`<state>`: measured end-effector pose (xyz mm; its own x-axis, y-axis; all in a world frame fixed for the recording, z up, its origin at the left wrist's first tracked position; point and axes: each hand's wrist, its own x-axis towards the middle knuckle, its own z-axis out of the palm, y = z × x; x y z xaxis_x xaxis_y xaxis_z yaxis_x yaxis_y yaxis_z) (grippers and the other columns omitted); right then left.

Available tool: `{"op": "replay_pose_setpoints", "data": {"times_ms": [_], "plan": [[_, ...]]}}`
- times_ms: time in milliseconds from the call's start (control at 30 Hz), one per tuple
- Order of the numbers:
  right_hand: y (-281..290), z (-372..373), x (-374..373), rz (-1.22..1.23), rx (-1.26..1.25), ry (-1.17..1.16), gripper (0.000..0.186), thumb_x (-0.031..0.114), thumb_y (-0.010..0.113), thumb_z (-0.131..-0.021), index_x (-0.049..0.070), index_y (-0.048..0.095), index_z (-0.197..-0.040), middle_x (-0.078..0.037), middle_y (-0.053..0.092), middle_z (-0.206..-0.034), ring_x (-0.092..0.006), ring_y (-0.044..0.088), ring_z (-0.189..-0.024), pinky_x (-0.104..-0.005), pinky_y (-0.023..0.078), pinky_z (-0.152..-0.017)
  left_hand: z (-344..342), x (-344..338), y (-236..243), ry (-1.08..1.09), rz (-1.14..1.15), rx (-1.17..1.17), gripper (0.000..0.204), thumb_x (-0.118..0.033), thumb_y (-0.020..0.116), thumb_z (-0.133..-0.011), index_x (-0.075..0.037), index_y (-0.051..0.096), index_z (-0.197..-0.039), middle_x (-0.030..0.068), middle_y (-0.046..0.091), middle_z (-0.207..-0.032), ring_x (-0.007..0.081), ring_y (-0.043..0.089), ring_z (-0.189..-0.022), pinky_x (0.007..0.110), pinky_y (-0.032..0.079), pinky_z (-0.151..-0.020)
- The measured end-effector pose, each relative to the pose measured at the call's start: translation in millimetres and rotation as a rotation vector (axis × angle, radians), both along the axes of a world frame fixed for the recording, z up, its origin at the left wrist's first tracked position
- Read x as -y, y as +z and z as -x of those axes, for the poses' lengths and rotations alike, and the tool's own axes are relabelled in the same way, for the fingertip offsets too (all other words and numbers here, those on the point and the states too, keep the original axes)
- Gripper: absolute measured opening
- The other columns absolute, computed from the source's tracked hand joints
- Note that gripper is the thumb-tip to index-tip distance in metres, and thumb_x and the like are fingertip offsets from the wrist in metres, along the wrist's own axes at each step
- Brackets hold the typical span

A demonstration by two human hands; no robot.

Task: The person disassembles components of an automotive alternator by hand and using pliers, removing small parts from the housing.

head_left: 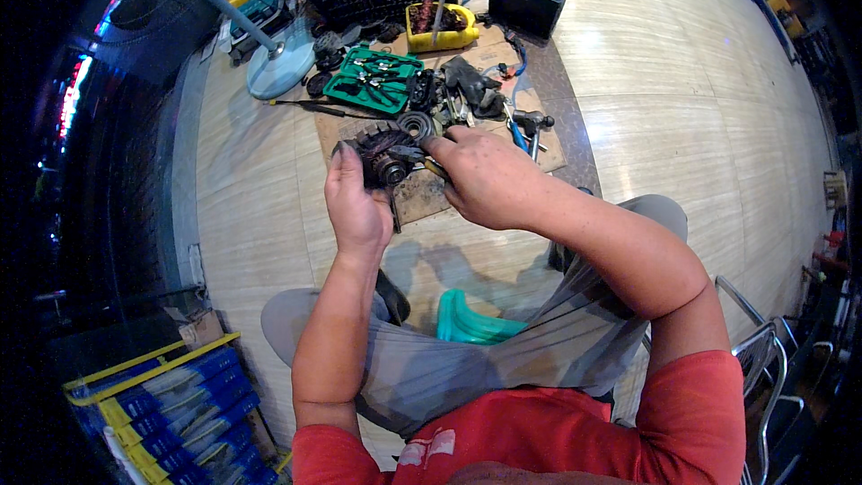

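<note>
My left hand (357, 202) grips a greasy black round mechanical part (382, 153) with a ribbed edge and a central shaft. My right hand (485, 171) is closed on a tool (434, 167) with a dark and yellow handle, held at the part's right side; its tip is hard to make out. A coiled grey ring (415, 125) lies just beyond the part. Black gloves (476, 90), a hammer (537, 122) and assorted tools rest on stained cardboard (426, 198). A green open tool case (373, 77) with black tools sits farther back.
Behind are black crates (359, 0), a yellow container (440, 40), a black battery (525, 4) and a fan stand (277, 67). A green plastic piece (467, 323) is between my legs. A yellow-and-blue rack (180, 404) stands lower left, a metal chair frame (768, 350) at right.
</note>
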<state>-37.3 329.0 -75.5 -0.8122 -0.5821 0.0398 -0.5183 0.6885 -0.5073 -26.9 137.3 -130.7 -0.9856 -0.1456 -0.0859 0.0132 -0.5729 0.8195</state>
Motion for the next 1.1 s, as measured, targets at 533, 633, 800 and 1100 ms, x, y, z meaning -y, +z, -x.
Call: {"op": "replay_pose_setpoints", "data": {"times_ms": [533,633,800,1100], "plan": [[-6,0,2,0.067,-0.037,0.005,0.025,0.007,0.058,-0.074,-0.004,0.059,-0.096,-0.023,0.062,-0.091,-0.0396,0.063,-0.087,-0.0461,0.052,-0.079,-1,1,-2,0.034,0.075,0.015,0.029,-0.028,0.047,-0.102,-0.002,0.056,-0.109,0.0098,0.067,-0.104,0.0201,0.067,-0.091,0.035,0.056,-0.078],[-7,2,2,0.067,0.008,0.018,0.035,0.007,0.059,-0.074,-0.004,0.057,-0.108,-0.023,0.059,-0.092,-0.0402,0.06,-0.09,-0.0471,0.05,-0.08,-1,4,-7,0.064,0.13,0.012,0.027,-0.027,0.049,-0.102,-0.002,0.056,-0.108,0.0081,0.066,-0.102,0.0174,0.065,-0.089,0.032,0.055,-0.077],[-9,0,3,0.047,-0.019,0.014,0.038,0.006,0.06,-0.074,-0.005,0.056,-0.111,-0.023,0.058,-0.092,-0.0406,0.06,-0.089,-0.0477,0.05,-0.079,-3,-4,-1,0.076,0.123,0.006,0.027,-0.026,0.053,-0.101,0.0,0.055,-0.107,0.0056,0.064,-0.099,0.0123,0.062,-0.085,0.028,0.052,-0.076],[-10,1,10,-0.02,-0.018,-0.024,0.031,0.005,0.057,-0.076,-0.002,0.059,-0.106,-0.02,0.06,-0.087,-0.0386,0.062,-0.086,-0.0475,0.051,-0.074,-1,6,-12,0.071,0.142,0.036,0.031,-0.032,0.048,-0.102,-0.003,0.057,-0.108,0.0079,0.067,-0.101,0.0189,0.067,-0.088,0.034,0.057,-0.076]]}}
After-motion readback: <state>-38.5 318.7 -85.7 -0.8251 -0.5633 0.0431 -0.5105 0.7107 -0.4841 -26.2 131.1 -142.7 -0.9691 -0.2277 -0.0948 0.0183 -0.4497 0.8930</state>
